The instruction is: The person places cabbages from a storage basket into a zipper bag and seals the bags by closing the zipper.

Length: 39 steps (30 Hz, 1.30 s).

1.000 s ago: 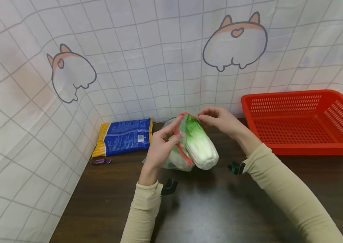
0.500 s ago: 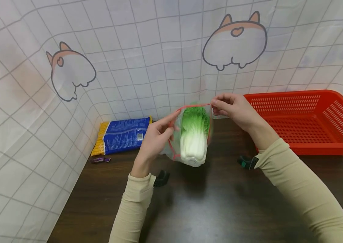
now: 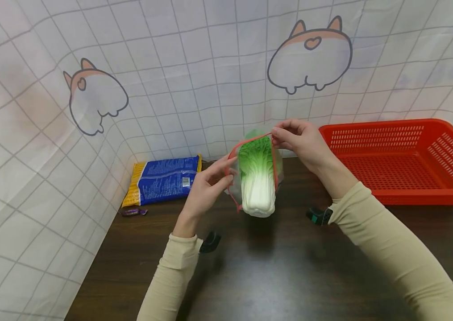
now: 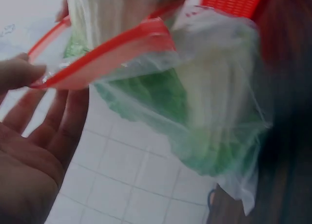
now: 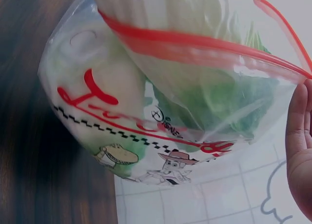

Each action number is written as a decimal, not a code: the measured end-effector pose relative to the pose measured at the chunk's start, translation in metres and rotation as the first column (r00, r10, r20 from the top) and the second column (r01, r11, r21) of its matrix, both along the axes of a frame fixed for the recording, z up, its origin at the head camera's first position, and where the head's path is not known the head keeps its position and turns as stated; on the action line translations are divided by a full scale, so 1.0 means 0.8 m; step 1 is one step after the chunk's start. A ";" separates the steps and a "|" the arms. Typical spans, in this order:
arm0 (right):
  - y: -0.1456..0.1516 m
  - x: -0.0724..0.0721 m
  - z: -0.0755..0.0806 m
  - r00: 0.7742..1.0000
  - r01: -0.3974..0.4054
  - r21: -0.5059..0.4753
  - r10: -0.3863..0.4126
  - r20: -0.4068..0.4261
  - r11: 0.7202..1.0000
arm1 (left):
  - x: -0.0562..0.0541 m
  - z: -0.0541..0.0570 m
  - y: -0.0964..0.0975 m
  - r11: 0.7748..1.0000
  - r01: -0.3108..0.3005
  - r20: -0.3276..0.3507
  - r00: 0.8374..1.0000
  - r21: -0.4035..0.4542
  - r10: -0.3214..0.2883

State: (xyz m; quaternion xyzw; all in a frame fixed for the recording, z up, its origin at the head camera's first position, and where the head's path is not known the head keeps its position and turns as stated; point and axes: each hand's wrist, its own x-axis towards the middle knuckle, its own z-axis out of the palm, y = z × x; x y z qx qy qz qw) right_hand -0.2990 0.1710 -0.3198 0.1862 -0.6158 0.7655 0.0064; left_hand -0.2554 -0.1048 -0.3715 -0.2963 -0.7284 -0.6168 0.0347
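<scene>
A napa cabbage, leafy end pointing away, sits in the open mouth of a clear zip bag with a red zip edge and printed cartoon figures. Through the plastic, a second napa cabbage shows inside the bag. My left hand pinches the left side of the red edge between thumb and fingers. On the far right corner of the mouth, my right hand pinches the same edge. The bag hangs between both hands, its lower part hidden behind the front cabbage in the head view.
A red plastic basket with slotted walls stands at the right. To the left lie a blue and yellow packet and a small purple wrapped sweet. A white gridded curtain hangs behind the dark wooden table.
The hands have spread apart and pulled the bag's mouth wide. The front cabbage has swung from slanting to nearly straight and shows more green leaf. The right hand has lately shifted slightly left.
</scene>
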 end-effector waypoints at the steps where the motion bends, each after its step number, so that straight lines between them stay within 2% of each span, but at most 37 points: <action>1: -0.001 0.000 0.000 1.000 0.004 0.005 -0.004 0.000 1.000 | 0.001 -0.002 -0.002 1.000 0.008 -0.023 1.000 0.002 -0.008; 4: -0.004 0.000 0.001 1.000 0.015 0.016 -0.015 0.001 1.000 | 0.004 -0.009 -0.010 0.998 0.044 -0.069 0.997 0.048 -0.041; 6: -0.004 0.000 0.002 1.000 0.017 0.020 -0.017 0.002 1.000 | 0.007 -0.014 -0.015 0.994 0.062 -0.074 0.996 0.089 -0.055; 8: -0.005 -0.001 0.002 1.000 0.020 0.019 -0.020 0.005 1.000 | 0.011 -0.021 -0.020 0.992 0.056 -0.079 0.996 0.114 -0.047; 10: -0.005 -0.001 0.002 1.000 0.024 0.017 -0.024 0.011 1.000 | 0.015 -0.028 -0.023 0.995 0.036 -0.084 0.996 0.092 -0.029; 12: -0.005 -0.002 0.002 0.999 0.029 0.013 -0.029 0.016 1.000 | 0.017 -0.036 -0.025 0.999 0.013 -0.093 0.996 0.029 -0.010; 15: -0.007 -0.003 0.002 0.999 0.033 0.008 -0.033 0.017 0.999 | 0.020 -0.045 -0.024 0.990 -0.009 -0.097 0.995 -0.140 -0.005; 18: -0.008 -0.004 0.001 0.999 0.033 0.008 -0.033 0.013 0.999 | 0.023 -0.051 -0.022 0.953 -0.008 -0.084 0.996 -0.303 -0.018; 20: -0.008 -0.003 0.001 0.999 0.035 0.016 -0.035 0.008 0.999 | 0.025 -0.053 -0.018 0.926 -0.001 -0.079 0.996 -0.377 -0.030; 23: -0.008 -0.002 0.001 0.999 0.038 0.025 -0.038 0.003 0.999 | 0.026 -0.054 -0.013 0.898 -0.013 -0.090 0.995 -0.440 -0.029; 25: -0.006 -0.001 0.001 0.999 0.041 0.030 -0.041 0.001 0.999 | 0.027 -0.054 -0.011 0.890 -0.022 -0.098 0.995 -0.455 -0.025; 29: -0.003 -0.001 0.000 0.999 0.040 0.024 -0.040 0.010 0.999 | 0.026 -0.054 -0.010 0.889 -0.030 -0.111 0.994 -0.457 -0.023; 34: 0.003 -0.001 -0.002 0.999 0.043 -0.006 -0.043 0.033 0.999 | 0.023 -0.054 -0.014 0.905 -0.044 -0.151 0.988 -0.423 -0.022; 37: 0.009 -0.002 -0.003 0.997 0.051 -0.021 -0.050 0.050 0.998 | 0.020 -0.051 -0.017 0.918 -0.085 -0.230 0.973 -0.387 -0.006; 39: 0.014 -0.001 -0.004 0.997 0.057 -0.013 -0.056 0.059 0.998 | 0.018 -0.048 -0.019 0.922 -0.128 -0.304 0.953 -0.365 0.012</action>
